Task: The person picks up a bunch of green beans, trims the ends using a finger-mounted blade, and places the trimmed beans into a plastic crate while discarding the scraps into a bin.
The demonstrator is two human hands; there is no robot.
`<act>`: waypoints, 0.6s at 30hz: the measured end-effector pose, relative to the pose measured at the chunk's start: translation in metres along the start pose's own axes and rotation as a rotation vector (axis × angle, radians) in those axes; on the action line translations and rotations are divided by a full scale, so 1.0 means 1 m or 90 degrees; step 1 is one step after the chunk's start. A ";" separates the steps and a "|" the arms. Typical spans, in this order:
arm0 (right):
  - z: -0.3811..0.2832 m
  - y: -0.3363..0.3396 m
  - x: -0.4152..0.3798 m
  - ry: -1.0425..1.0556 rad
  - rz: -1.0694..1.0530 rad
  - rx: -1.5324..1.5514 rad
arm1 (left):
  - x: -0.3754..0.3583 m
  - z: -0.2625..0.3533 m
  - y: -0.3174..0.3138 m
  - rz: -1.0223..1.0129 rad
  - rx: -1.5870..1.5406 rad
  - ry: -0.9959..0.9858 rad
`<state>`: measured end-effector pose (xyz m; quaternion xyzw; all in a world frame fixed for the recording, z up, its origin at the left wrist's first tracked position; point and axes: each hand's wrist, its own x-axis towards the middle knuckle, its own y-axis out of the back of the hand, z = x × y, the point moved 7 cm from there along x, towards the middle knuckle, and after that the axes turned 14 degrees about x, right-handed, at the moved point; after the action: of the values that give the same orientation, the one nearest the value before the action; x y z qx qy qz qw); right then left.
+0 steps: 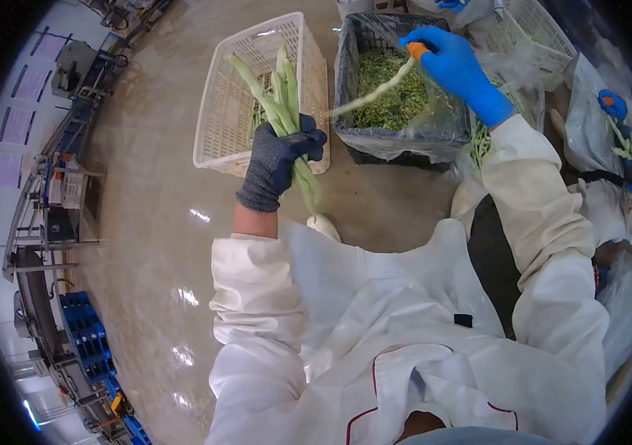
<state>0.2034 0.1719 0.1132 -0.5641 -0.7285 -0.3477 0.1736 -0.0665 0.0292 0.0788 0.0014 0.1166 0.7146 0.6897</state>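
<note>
My left hand (280, 159) squeezes tight on a bunch of green beans (280, 96) sticking up toward 12 o'clock; my right hand (453, 63), at 2 o'clock, pinches a bean string (371, 93) over the lined bin (397, 144).

- Two hands of the person: the left hand (280, 159) in a dark glove, the right hand (453, 63) in a blue glove.
- One bunch of beans (280, 96) in the left hand.
- One long peel strip (371, 93) by the right hand.
- Two white baskets: one (219, 111) at the left, one (542, 30) at the top right.
- One dark bin (345, 74) with green scraps (394, 100).
- Two more blue gloves of other people: one (612, 104) at the right, one (451, 4) at the top.
</note>
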 end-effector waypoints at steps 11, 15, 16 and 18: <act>-0.001 -0.085 -0.054 -0.683 -0.205 0.616 | 0.011 0.005 -0.032 0.030 0.170 -0.114; -0.021 -0.113 -0.064 -0.721 -0.276 0.946 | 0.008 0.010 -0.051 -0.024 0.148 -0.162; -0.022 -0.116 -0.065 -0.723 -0.265 0.981 | 0.007 0.010 -0.052 -0.022 0.105 -0.168; -0.029 -0.116 -0.062 -0.679 -0.268 0.950 | 0.007 0.013 -0.052 -0.024 0.053 -0.170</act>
<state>0.1086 0.0936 0.0572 -0.2490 -0.8332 0.4891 0.0670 -0.0137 0.0392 0.0815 0.1228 0.0529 0.6896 0.7117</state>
